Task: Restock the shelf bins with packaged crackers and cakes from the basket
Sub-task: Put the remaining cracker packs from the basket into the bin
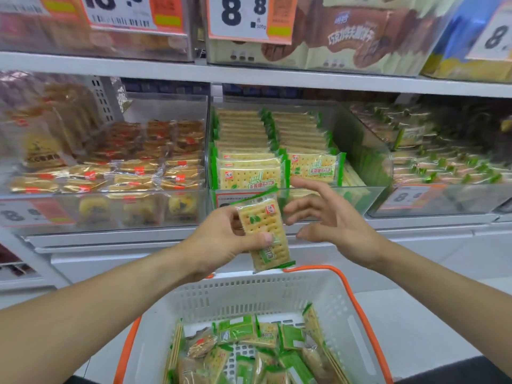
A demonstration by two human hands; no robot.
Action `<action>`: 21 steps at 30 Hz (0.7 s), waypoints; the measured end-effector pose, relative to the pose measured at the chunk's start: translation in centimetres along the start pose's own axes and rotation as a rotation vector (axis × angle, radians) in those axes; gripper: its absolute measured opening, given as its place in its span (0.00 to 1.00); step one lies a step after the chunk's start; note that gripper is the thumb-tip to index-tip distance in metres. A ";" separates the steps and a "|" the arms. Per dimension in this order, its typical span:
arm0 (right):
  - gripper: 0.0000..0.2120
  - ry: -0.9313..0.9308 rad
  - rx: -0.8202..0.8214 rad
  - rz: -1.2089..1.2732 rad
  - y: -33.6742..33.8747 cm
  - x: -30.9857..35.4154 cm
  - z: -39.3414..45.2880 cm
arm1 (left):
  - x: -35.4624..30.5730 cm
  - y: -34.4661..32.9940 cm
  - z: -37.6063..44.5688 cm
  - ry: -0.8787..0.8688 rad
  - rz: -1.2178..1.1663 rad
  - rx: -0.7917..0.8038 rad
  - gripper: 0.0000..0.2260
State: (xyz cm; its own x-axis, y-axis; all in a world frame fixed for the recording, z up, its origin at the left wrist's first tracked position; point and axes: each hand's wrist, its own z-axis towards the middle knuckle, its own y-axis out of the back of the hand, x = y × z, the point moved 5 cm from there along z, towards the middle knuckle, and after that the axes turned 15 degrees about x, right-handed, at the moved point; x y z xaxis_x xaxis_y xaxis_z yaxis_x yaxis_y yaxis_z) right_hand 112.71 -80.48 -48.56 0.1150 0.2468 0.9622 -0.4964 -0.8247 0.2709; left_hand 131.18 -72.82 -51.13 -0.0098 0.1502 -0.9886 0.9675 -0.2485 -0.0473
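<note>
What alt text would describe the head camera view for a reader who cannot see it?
The left hand grips a green-edged cracker packet before a clear shelf bin of matching packets, while the right hand is open beside it. Below, a white basket holds more packets.

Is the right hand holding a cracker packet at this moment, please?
No, the right hand is open and empty beside the cracker packet, which the left hand grips.

White basket (277, 289) with orange rim; green-edged, pale yellow dotted cracker packet (263, 231); orange price tags (250, 19).
</note>
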 end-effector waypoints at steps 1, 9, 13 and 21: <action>0.37 -0.007 -0.007 -0.077 0.0 0.1 -0.2 | -0.2 -0.2 0.1 -0.023 -0.093 -0.031 0.18; 0.28 0.120 -0.165 -0.307 -0.9 1.7 0.1 | -2.1 -1.6 0.7 -0.165 -0.388 -0.107 0.18; 0.18 0.160 -0.185 -0.487 0.0 2.7 0.0 | -2.0 -1.3 0.5 -0.123 -0.281 -0.172 0.22; 0.18 0.066 -0.511 -0.841 7.4 3.2 -1.6 | -1.2 0.2 0.4 0.010 -0.306 -0.349 0.10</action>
State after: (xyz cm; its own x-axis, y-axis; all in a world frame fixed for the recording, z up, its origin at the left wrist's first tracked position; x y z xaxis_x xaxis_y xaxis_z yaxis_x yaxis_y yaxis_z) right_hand 108.01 -84.93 -43.57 0.5606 0.6925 0.4541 -0.5888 -0.0522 0.8066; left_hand 131.24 -73.46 -49.98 -0.3073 0.1761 -0.9352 0.9477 0.1455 -0.2840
